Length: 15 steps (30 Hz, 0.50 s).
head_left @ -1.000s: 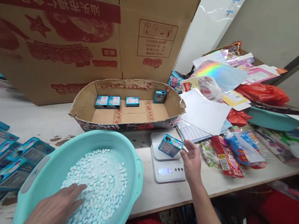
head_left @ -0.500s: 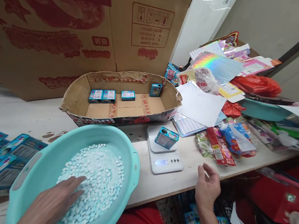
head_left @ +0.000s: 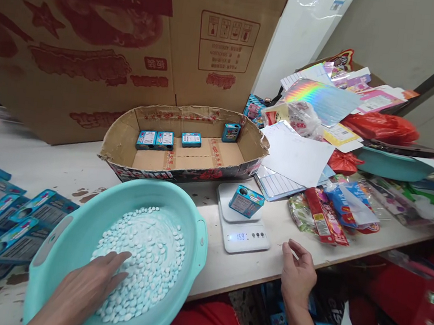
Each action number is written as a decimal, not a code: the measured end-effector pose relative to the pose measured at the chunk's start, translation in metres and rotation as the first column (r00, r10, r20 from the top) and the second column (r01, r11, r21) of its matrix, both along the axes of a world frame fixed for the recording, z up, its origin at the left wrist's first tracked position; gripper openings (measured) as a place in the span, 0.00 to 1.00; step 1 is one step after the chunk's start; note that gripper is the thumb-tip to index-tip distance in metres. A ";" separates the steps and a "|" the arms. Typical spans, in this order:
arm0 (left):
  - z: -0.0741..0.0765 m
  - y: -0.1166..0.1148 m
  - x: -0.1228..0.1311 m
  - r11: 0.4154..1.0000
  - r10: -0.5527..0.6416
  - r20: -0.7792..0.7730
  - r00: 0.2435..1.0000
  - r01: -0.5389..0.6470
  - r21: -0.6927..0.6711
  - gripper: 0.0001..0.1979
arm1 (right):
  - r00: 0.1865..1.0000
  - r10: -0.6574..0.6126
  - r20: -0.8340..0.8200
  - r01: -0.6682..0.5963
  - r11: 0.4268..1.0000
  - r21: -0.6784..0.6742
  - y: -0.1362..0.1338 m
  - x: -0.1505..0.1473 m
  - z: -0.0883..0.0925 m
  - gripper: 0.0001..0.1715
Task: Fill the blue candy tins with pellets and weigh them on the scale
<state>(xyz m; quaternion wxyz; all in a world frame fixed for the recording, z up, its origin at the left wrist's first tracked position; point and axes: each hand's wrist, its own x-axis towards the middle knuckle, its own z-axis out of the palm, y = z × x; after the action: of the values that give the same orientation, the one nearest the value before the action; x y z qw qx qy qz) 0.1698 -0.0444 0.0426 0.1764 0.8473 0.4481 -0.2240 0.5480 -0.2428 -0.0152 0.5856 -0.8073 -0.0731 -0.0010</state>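
Observation:
My left hand [head_left: 87,286] lies flat, fingers stretched out, on a heap of small white tablets [head_left: 145,253] inside a turquoise basin [head_left: 78,230]. My right hand [head_left: 298,274] hovers at the table's front edge, palm up with fingers loosely curled, holding nothing that I can see. A small blue box [head_left: 246,201] stands on a white kitchen scale [head_left: 242,222], whose display is lit, between the basin and my right hand.
A cut-down cardboard tray [head_left: 121,147] behind the scale holds several blue boxes. Flattened blue cartons [head_left: 6,212] lie at the left. A big cardboard box [head_left: 98,41] stands behind. Papers, bags and wrappers [head_left: 328,210] crowd the right.
My right hand has let go of the blue box on the scale and drawn back to the table's edge. My left hand stays on the tablets.

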 end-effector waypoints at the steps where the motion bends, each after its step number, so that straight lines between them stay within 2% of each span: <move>1: 0.000 0.000 0.000 1.000 -0.003 -0.001 1.000 0.003 0.002 0.26 | 1.000 0.005 -0.002 -0.005 1.000 0.006 0.000 0.000 -0.001 0.33; 6: -0.003 0.001 -0.001 1.000 -0.005 -0.010 1.000 0.006 0.010 0.25 | 0.999 0.035 0.019 -0.035 0.999 0.008 0.007 -0.004 0.004 0.30; 9: -0.006 0.000 -0.003 1.000 -0.013 0.011 1.000 0.012 0.012 0.24 | 0.993 0.098 0.058 -0.101 0.994 0.044 0.023 -0.005 0.014 0.30; 12: -0.006 0.000 -0.002 1.000 0.001 0.036 0.999 -0.003 0.031 0.23 | 0.954 0.271 0.132 -0.280 0.958 0.059 0.051 0.000 0.023 0.36; 14: -0.004 0.000 -0.001 0.999 0.030 0.084 0.996 -0.033 0.029 0.23 | 0.902 0.412 0.130 -0.414 0.910 -0.013 0.072 0.006 0.027 0.40; 15: -0.002 0.000 -0.001 0.998 0.054 0.131 0.990 -0.057 0.021 0.22 | 0.873 0.480 0.089 -0.478 0.877 -0.047 0.081 0.009 0.029 0.38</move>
<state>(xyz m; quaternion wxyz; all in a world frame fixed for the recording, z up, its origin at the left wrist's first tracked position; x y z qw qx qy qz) 0.1689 -0.0448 0.0403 0.2010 0.8494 0.4619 -0.1575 0.5565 -0.1614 0.0141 0.5536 -0.7699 -0.2993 0.1055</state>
